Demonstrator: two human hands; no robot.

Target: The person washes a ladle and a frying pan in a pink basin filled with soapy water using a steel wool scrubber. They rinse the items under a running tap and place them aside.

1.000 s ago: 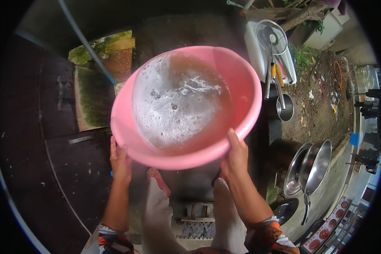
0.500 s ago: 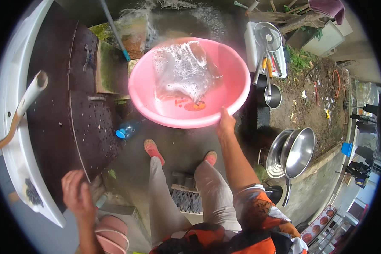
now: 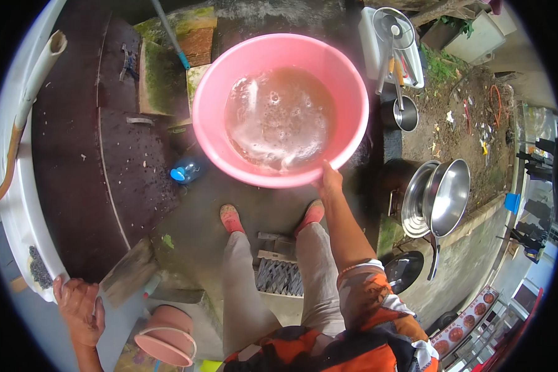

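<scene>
A large pink plastic basin (image 3: 212,146) hangs out in front of me, with brownish, bubbly water (image 3: 279,118) in its bottom. My right hand (image 3: 330,178) is closed on the near right part of its rim. At the lower left, my left hand (image 3: 80,311) is beside the corner of a long white sink (image 3: 30,208); its fingers are loosely bent with the thumb apart, and nothing shows in them. Whether it touches the sink edge I cannot tell. A blue-capped clear plastic bottle (image 3: 185,172) lies on the wet ground left of the basin.
Metal pans (image 3: 447,197) and a black pan (image 3: 405,271) stand at the right, below a small pot (image 3: 405,114) and a white tray (image 3: 369,46) with a strainer and utensils. A pink bucket (image 3: 167,328) is at lower left. A pipe (image 3: 40,74) rises above the sink.
The basin has tipped back toward level, and its water has spread from a splashing sheet into a round pool. My left hand has moved left and down to the sink corner.
</scene>
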